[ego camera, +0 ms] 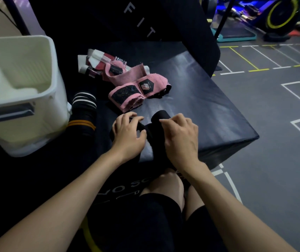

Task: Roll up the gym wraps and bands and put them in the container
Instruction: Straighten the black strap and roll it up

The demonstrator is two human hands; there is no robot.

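A person is sitting at a dark padded tabletop (209,110) and working on a black wrap (159,117) that is lying across its near edge, with the loose end trailing down toward the person's knees. The left hand (129,133) is resting on the left part of the wrap with its fingers curled over the fabric and the thumb tucked against it. The right hand (181,137) is sitting on the right part, its fingertips pinching the fold at the top of the roll. Just beyond the hands, a pink wrap (138,90) with black fastening patches is lying partly unrolled on the tabletop. Behind it, a second bundle of white and dark red wraps (94,62) is lying in a loose heap. To the left, a white plastic container (23,91) is standing beside the tabletop, and a black striped wrap (83,113) is sitting between the container and the hands.
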